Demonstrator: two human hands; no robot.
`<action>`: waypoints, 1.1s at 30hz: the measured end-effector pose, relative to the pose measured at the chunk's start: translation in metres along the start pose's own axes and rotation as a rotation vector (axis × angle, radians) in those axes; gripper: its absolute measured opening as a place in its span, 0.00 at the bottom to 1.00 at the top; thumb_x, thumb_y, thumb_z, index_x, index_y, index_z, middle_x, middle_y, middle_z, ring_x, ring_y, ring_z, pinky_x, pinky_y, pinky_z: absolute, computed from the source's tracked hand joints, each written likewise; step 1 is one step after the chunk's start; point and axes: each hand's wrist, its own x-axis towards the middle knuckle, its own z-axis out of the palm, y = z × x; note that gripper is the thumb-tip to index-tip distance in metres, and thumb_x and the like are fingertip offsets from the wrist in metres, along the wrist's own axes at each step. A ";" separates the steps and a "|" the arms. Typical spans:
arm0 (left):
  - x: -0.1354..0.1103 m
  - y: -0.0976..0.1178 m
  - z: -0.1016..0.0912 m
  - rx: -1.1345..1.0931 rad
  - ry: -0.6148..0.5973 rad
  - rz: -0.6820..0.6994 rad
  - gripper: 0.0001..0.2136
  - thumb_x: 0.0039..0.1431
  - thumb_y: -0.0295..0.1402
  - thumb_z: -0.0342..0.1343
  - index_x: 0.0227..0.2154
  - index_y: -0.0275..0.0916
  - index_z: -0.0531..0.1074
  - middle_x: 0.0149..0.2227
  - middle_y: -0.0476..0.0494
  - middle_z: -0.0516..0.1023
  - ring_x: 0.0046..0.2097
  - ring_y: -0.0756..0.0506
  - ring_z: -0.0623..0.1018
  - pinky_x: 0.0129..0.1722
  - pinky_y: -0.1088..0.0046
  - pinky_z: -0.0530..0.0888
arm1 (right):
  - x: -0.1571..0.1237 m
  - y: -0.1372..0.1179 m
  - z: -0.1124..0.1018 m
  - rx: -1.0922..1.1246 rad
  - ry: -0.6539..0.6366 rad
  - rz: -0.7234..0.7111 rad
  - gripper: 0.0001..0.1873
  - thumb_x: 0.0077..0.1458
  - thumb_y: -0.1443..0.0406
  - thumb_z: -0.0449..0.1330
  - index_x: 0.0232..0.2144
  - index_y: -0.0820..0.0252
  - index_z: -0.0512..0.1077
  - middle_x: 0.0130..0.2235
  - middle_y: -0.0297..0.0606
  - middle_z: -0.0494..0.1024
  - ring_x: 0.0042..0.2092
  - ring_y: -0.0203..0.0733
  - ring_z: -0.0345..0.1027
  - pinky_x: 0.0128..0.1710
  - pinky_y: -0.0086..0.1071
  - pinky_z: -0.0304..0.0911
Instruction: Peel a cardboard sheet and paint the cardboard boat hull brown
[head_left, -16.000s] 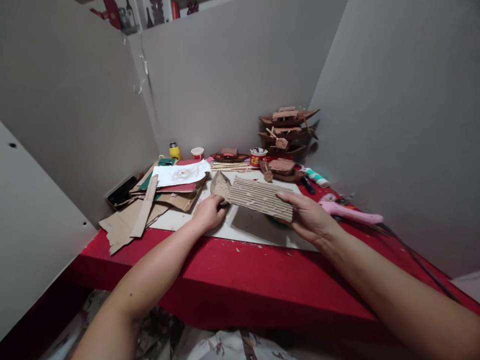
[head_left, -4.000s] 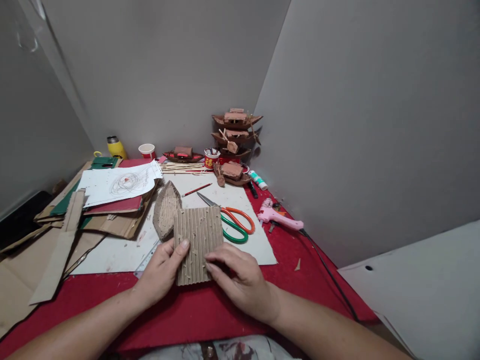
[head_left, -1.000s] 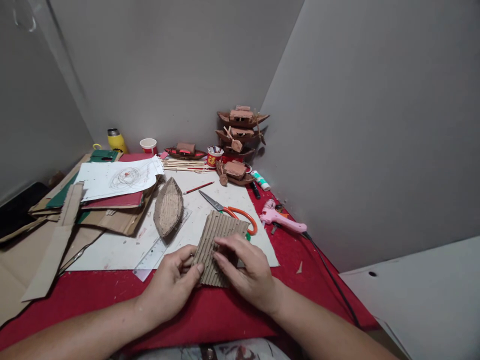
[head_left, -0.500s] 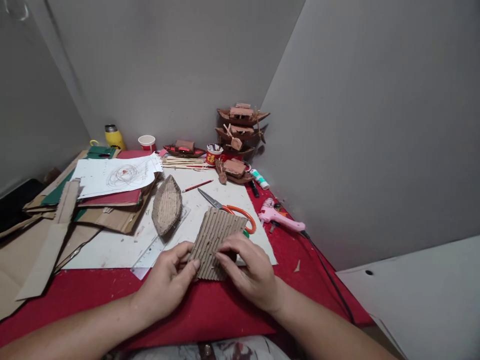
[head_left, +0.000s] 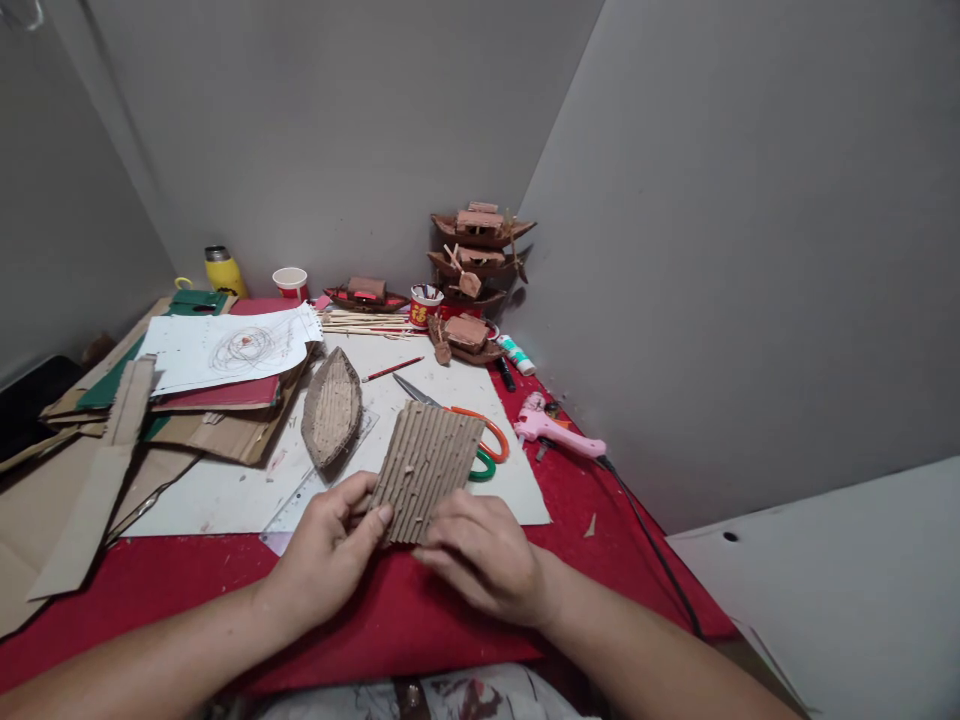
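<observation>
A ribbed piece of corrugated cardboard [head_left: 427, 465] is tilted up over the front of the white board. My left hand [head_left: 330, 545] grips it by its left edge, thumb on the ribbed face. Small torn bits cling to the ribs. My right hand [head_left: 484, 555] is at its lower right corner, fingers curled together; whatever is between the fingertips is hidden. Behind the cardboard lie scissors [head_left: 491, 460] with orange and green handles, partly covered. To the left, a boat-shaped cardboard hull [head_left: 332, 410] rests on a clear ruler [head_left: 289, 508].
Cardboard sheets [head_left: 225, 440] and a scribbled paper [head_left: 225, 350] are piled at left. Finished model boats [head_left: 480, 235], paper cups [head_left: 290, 283] and thin sticks [head_left: 367, 323] stand at the back. A pink glue gun [head_left: 559, 432] with its cord lies right, on the red cloth [head_left: 360, 640].
My right hand has moved from the middle of the ribbed face down to the cardboard's lower right corner. The cardboard has shifted slightly up and left, showing more of the green scissor handle.
</observation>
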 end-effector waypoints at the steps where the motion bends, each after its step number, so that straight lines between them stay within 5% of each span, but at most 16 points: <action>1: 0.001 0.001 -0.001 -0.035 0.014 -0.012 0.06 0.62 0.35 0.51 0.35 0.38 0.67 0.25 0.54 0.65 0.27 0.52 0.64 0.28 0.78 0.63 | 0.000 -0.001 0.000 0.008 0.006 -0.022 0.03 0.61 0.68 0.54 0.34 0.58 0.67 0.27 0.37 0.73 0.29 0.39 0.66 0.27 0.31 0.62; 9: -0.002 0.005 0.002 -0.099 -0.052 -0.009 0.05 0.62 0.34 0.51 0.33 0.38 0.67 0.26 0.53 0.67 0.29 0.51 0.66 0.29 0.78 0.64 | 0.001 0.004 0.008 -0.047 0.219 0.160 0.14 0.57 0.72 0.58 0.46 0.58 0.68 0.31 0.39 0.76 0.31 0.40 0.69 0.29 0.32 0.66; 20: -0.008 -0.001 0.003 0.261 -0.063 0.117 0.07 0.64 0.32 0.47 0.32 0.38 0.68 0.26 0.52 0.66 0.29 0.50 0.65 0.30 0.75 0.62 | 0.002 0.006 0.006 -0.147 0.122 0.130 0.10 0.58 0.74 0.55 0.42 0.60 0.68 0.32 0.42 0.73 0.33 0.41 0.68 0.31 0.32 0.67; 25: -0.007 0.000 0.003 0.207 -0.051 0.103 0.07 0.63 0.32 0.48 0.29 0.38 0.66 0.25 0.52 0.65 0.29 0.51 0.65 0.30 0.76 0.62 | 0.001 0.006 0.005 -0.165 0.075 0.119 0.09 0.59 0.73 0.53 0.41 0.60 0.66 0.33 0.42 0.73 0.34 0.41 0.67 0.31 0.32 0.67; 29: -0.003 0.002 0.000 0.081 0.005 0.050 0.06 0.63 0.33 0.50 0.33 0.38 0.67 0.26 0.52 0.68 0.29 0.51 0.66 0.30 0.77 0.64 | -0.001 0.002 0.003 -0.071 0.032 -0.027 0.05 0.59 0.71 0.52 0.37 0.59 0.66 0.29 0.39 0.73 0.31 0.40 0.67 0.28 0.31 0.65; 33: 0.000 0.005 -0.003 -0.134 0.048 0.005 0.06 0.61 0.34 0.52 0.38 0.38 0.68 0.31 0.50 0.74 0.34 0.50 0.72 0.37 0.76 0.70 | -0.002 0.000 0.003 -0.009 0.032 -0.086 0.03 0.59 0.70 0.53 0.34 0.58 0.66 0.25 0.37 0.73 0.27 0.39 0.66 0.26 0.31 0.62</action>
